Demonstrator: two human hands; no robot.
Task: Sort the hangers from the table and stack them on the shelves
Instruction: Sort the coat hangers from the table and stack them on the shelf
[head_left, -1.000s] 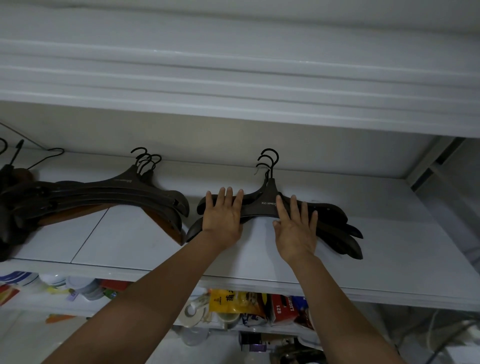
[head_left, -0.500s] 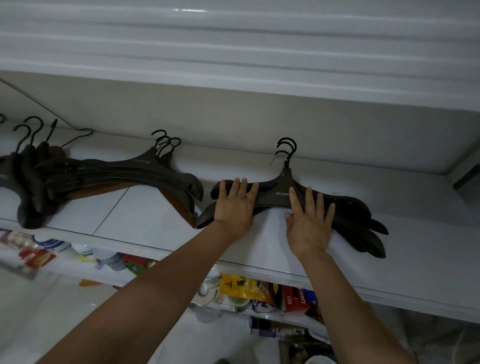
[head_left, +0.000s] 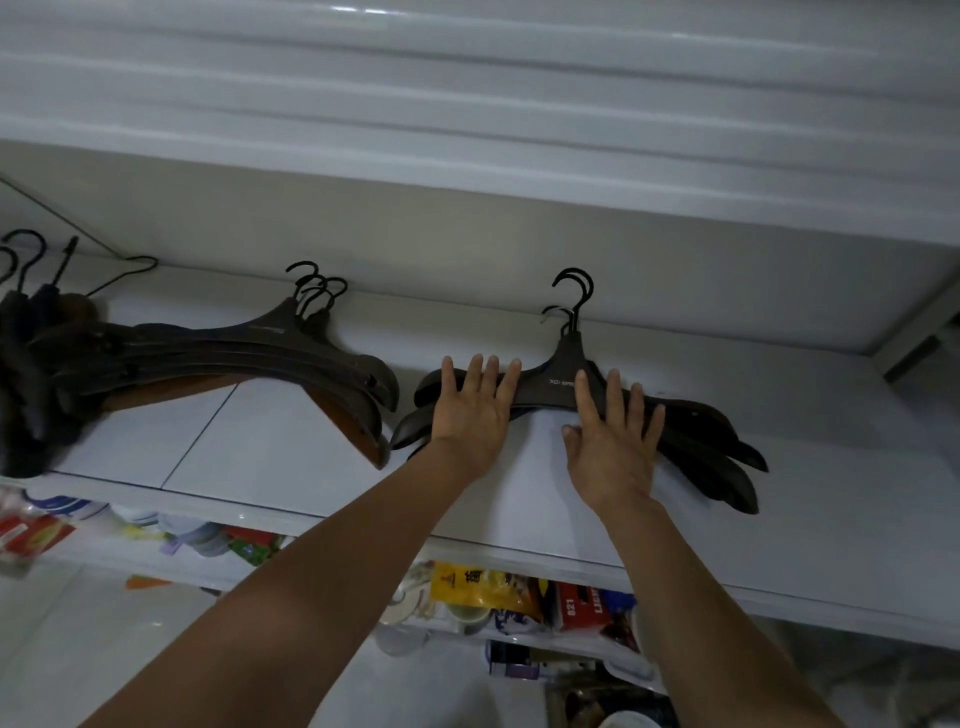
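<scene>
While both arms reach up to the white shelf, the left hand lies flat on the left arm of a stack of dark hangers, fingers straight and slightly spread, gripping nothing. The right hand lies flat as well, its fingers straight across the stack's right arm and its thumb out to the side by the stack's near edge; it too has hold of nothing. This stack rests on the right part of the shelf, its hooks pointing toward the back wall and its right tips fanned apart beyond the right hand. Just to its left lies a second stack of dark hangers with a brown wooden hanger under it; whether the two stacks touch I cannot tell. A further dark pile sits at the far left edge. Below the shelf show a yellow packet and a red box.
</scene>
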